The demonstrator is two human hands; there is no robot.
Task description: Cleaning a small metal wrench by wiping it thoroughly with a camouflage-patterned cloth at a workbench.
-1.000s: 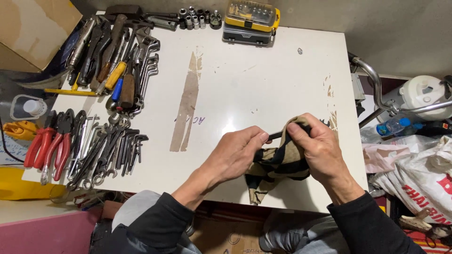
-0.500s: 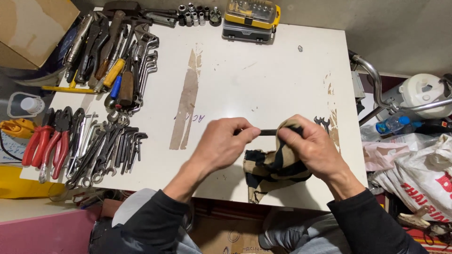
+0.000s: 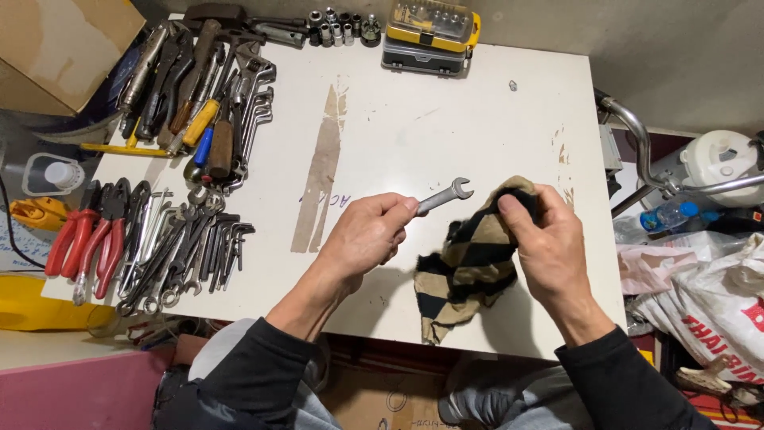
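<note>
We see the left hand (image 3: 368,239) closed around the shank of a small open-ended spanner (image 3: 446,196), its jaw end poking out past the fingertips and raised just above the white surface (image 3: 446,111), while the right hand (image 3: 549,243) is bunched tight on a black-and-tan striped cloth (image 3: 469,267) just beside it; the two hands are a little apart, the cloth and the spanner head near but not touching. We judge the grip on the spanner a shallow one, thumb and fingers near one end, so an oily shank could slide out and clatter onto the surface or off its near edge into the lap below. The loose tail of the cloth hangs over that near edge, and a tug could drag it free of the right hand. To the left, the row of red-handled pliers (image 3: 83,239) and the heap of spanners (image 3: 179,255) lie close to the edge, and we think a swinging elbow could sweep some to the floor.
</note>
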